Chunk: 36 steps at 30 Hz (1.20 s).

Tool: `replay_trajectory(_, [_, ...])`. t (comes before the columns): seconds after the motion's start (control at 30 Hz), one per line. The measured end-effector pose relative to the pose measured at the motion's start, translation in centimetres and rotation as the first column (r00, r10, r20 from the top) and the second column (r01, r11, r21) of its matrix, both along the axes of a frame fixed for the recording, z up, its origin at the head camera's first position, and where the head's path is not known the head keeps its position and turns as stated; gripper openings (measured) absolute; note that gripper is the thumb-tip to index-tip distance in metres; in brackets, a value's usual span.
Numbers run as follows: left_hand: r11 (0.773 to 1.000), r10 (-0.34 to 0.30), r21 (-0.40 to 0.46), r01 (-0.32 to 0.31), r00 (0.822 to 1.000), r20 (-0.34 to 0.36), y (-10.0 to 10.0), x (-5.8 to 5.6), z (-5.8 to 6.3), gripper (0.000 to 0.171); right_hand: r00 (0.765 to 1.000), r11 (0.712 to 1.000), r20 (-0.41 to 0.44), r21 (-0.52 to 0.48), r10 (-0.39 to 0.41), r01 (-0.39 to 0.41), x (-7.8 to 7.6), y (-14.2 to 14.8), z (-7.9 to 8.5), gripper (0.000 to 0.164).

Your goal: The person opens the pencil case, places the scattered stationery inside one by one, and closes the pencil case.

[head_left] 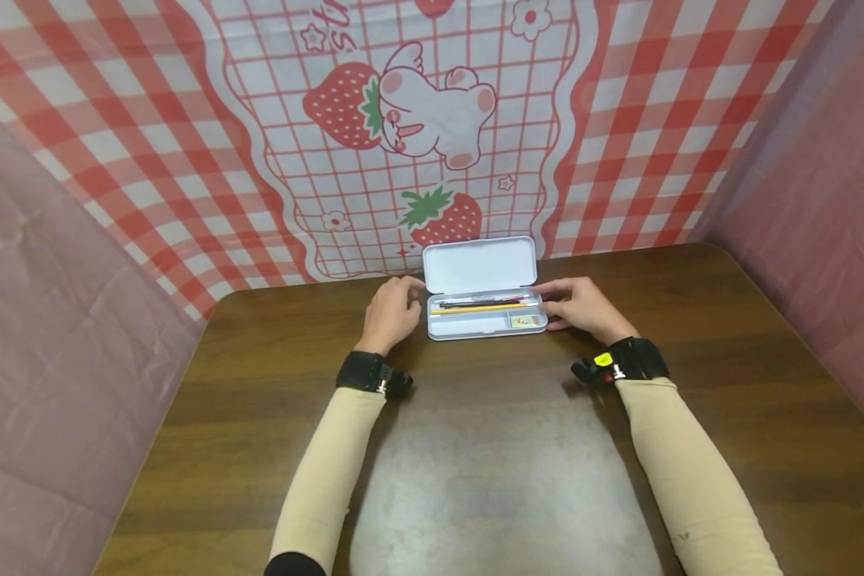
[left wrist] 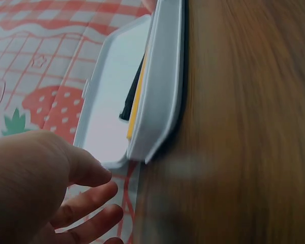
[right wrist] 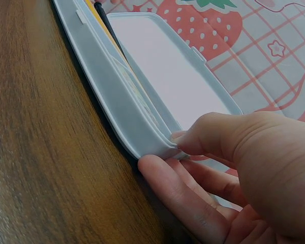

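Note:
A white pencil case (head_left: 468, 326) lies on the table with its lid (head_left: 481, 266) raised against the cloth behind. Inside are a yellow pencil (head_left: 478, 309), a dark slim pen or pencil (right wrist: 110, 30) and other thin sticks. A small printed block (head_left: 524, 321) sits in the right front compartment. At the case's right end, my right hand (head_left: 583, 308) grips the corner, thumb (right wrist: 198, 133) on the rim and fingers against the outer wall. My left hand (head_left: 392, 314) is beside the left end, its thumb and fingers spread apart with nothing between them.
The brown wooden table (head_left: 504, 464) extends toward me. Right behind the case hangs a red-and-white checked cloth (head_left: 641, 144) with strawberry prints. Pink curtains (head_left: 65, 304) stand at both sides.

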State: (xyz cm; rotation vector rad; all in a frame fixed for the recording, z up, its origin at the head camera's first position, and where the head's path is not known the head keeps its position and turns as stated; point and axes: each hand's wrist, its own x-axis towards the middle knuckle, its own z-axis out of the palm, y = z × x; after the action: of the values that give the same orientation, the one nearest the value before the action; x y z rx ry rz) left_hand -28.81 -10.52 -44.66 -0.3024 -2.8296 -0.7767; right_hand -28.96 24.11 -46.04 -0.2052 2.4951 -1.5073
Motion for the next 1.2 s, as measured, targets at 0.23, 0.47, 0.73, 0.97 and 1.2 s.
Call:
replay_trajectory(0.23, [0.997,-0.07,0.028,0.068,0.994,0.089,-1.3,0.1,-0.2,0.038,1.0,1.0,0.003,0.002,-0.005,0.005,0.1,-0.1,0.0,0.041])
replay_trajectory(0.47, [0.981,-0.188,0.091,0.172,0.958,0.216,-1.5,0.0,-0.2,0.052,1.0,1.0,0.013,-0.023,-0.004,0.005,0.0,-0.1,0.0,0.041])
replay_trajectory(0.73, [0.948,-0.318,0.094,0.304,0.905,0.281,-1.6,0.0,-0.7,0.073,1.0,1.0,0.006,-0.022,-0.002,0.002,-0.1,0.0,0.0,0.04])
replay_trajectory(0.97, [0.952,-0.305,0.107,0.286,0.914,0.268,-1.6,0.0,-1.4,0.083,1.0,1.0,0.005,-0.002,0.001,-0.001,-0.2,0.1,-0.2,0.041])
replay_trajectory(1.2, [0.971,-0.229,0.132,0.202,0.942,0.247,-1.1,0.1,-2.6,0.086,1.0,1.0,0.004,-0.002,0.004,-0.004,-0.2,0.1,-0.3,0.042])
